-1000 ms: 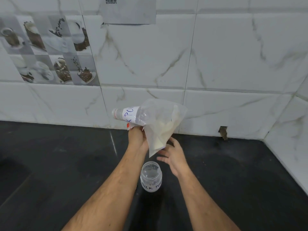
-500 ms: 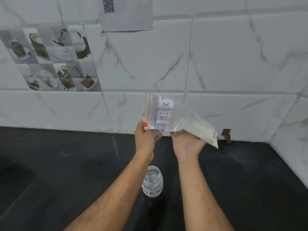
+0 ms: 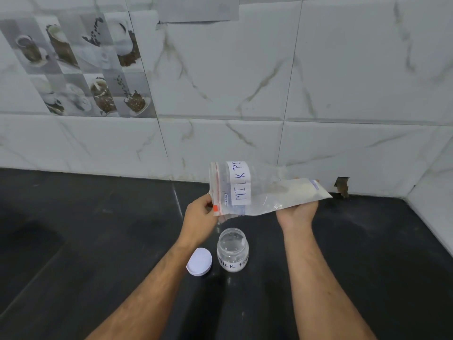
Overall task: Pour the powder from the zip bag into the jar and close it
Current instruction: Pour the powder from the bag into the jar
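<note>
A clear zip bag (image 3: 259, 190) labelled "MILK PO..." lies almost flat in the air, white powder gathered at its right end. My left hand (image 3: 199, 218) pinches the bag's red zip edge at the lower left corner. My right hand (image 3: 297, 212) supports the powder end from below, palm up. Under the bag's zip end stands an open clear jar (image 3: 232, 250) with a white label, nearly empty. Its white lid (image 3: 199, 262) lies flat on the counter just left of the jar, beside my left forearm.
The black counter (image 3: 98, 241) runs back to a white marble-tile wall (image 3: 245, 82) and meets a side wall at the right. There is a chipped hole (image 3: 342, 186) at the wall's base behind the bag.
The bag has been turned from hanging corner-down to lying level, with the powder at the right. My right hand has slid out under that end. The view has tilted down and the lid now shows.
</note>
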Motion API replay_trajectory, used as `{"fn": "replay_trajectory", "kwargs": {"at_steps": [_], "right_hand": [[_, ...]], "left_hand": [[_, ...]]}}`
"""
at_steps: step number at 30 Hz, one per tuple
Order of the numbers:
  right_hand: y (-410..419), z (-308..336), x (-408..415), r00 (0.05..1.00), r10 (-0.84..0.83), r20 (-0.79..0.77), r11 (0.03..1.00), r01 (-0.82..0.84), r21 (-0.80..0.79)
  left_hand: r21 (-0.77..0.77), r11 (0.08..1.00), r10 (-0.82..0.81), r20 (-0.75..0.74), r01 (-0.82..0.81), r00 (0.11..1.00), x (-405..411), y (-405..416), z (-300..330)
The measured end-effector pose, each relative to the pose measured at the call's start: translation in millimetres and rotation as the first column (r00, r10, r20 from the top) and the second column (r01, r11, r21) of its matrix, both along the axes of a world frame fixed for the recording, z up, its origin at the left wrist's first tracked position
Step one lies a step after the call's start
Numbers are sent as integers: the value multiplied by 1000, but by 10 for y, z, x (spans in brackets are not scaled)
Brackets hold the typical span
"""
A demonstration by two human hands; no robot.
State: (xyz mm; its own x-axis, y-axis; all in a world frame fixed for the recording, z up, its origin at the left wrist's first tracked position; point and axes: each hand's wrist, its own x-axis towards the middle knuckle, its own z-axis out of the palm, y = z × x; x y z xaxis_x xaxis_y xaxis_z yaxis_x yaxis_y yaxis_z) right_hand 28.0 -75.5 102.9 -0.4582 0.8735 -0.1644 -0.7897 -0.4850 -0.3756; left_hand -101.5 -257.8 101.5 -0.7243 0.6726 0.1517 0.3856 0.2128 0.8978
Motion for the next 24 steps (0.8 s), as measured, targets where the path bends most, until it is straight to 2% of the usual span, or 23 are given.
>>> {"fn": "replay_trajectory", "kwargs": {"at_steps": [4,6,8,12,19,24], "right_hand": [[-45,-94,47,996,11,93,1000,-13,14],[-81,-86,105,993,17,117,999,-22,49],[-69,-110,148,986,16,167,997,-28,69],[-22,-226,186,963,4,270,995,-31,94],[21,-347,214,941,-6,338,995,-29,98],[25,-376,218,916,-19,400,997,-13,76]], "left_hand": [[-47,997,-57,88,62,994,-35,-11,-81],[-35,993,-109,160,116,981,-41,-22,-110],[-1,996,-88,180,90,980,-28,-36,-145],[62,998,-11,111,4,994,34,-60,-214],[85,976,-198,-34,200,980,26,-144,-298],[68,970,-232,10,231,973,-65,-153,-321]]}}
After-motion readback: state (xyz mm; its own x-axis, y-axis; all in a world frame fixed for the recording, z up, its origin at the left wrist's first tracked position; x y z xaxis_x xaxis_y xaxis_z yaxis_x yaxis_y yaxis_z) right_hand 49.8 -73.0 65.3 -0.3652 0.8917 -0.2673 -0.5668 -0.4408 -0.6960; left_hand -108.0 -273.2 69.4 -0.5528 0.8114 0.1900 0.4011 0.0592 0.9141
